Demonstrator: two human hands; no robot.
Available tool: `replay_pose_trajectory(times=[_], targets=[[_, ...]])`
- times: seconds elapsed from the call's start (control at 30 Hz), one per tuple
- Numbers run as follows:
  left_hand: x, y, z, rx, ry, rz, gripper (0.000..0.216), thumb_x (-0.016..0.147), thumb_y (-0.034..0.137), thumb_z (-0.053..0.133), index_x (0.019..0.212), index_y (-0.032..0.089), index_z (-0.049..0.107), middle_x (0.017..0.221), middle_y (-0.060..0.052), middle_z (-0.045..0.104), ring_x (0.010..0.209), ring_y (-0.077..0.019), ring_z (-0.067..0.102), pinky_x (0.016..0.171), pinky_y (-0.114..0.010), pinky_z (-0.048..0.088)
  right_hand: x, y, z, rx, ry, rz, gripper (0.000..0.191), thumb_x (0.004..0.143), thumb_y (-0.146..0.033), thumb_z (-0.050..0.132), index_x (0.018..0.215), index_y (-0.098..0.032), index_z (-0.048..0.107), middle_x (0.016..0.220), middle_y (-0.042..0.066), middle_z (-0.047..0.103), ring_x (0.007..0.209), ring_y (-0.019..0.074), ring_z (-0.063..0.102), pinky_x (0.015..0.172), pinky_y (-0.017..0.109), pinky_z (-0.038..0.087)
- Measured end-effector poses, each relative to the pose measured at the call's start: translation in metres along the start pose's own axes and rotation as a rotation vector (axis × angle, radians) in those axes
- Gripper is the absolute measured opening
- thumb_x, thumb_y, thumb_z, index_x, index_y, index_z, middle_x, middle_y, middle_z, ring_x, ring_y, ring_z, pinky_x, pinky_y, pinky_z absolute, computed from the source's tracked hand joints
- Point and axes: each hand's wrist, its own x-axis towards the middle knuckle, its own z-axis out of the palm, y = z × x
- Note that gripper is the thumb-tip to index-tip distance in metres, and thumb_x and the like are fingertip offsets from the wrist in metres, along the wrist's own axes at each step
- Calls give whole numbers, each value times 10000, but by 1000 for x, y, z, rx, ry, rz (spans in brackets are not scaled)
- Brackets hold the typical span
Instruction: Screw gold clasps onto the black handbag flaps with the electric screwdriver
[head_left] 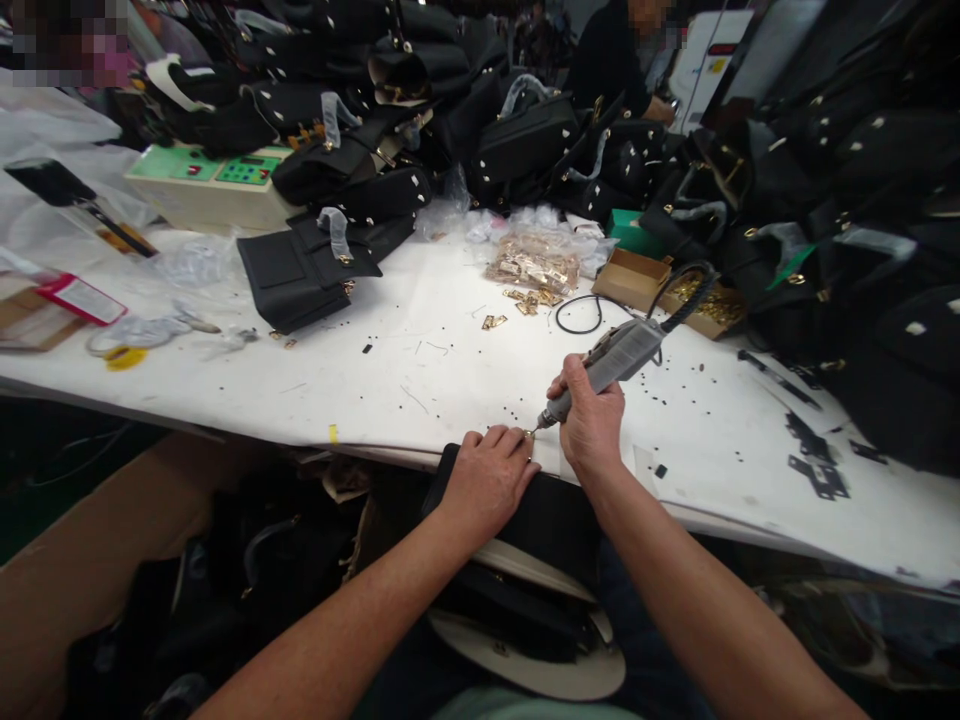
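— Where along the white table [420, 370] is the black bag [555, 520]?
— Lower centre, at its edge, beneath the left hand [486, 482]; its grip I cannot tell.
— The right hand [591, 420]?
— Wrapped around a grey electric screwdriver [619, 355], tip meeting the left fingertips [517, 437].

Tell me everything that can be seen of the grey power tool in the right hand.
The power tool is slim, grey and pen-shaped, plastic by its look, narrowing to a darker nose and a thin bit. The right hand grips it near the front. It is tilted, with the rear up and to the right and the tip down at the table's near edge. The bit meets the left hand's fingertips above a black bag. A black cord runs from its rear.
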Motion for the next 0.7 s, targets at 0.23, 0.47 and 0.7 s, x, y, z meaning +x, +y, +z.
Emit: replay_pose_trajectory(times=[0.23,0.47,0.7], targets=[[0,0,0,4,-1,-1,265,1013,363,513,1217,215,596,1209,-77,635,1108,-252,545,797,-420,385,0,9,1,-113,-9,-23,379,747,-494,790,877,-176,631,557,-51,560,414,90,476,375,202,404],[1,1,2,-12,1,-12,262,999,354,544,1215,218,598,1202,-70,640,1093,-249,552,791,-425,390,-3,3,5,-278,-197,5,339,769,-481,765,821,-161,665,545,-26,575,438,107,484,391,217,423],[1,0,2,-29,8,-11,272,987,353,564,1213,209,609,1212,-67,634,1115,-254,544,791,-439,406,-2,1,10,-493,-410,-57,293,801,-345,676,588,-182,557,475,-28,528,428,102,469,453,228,432]])
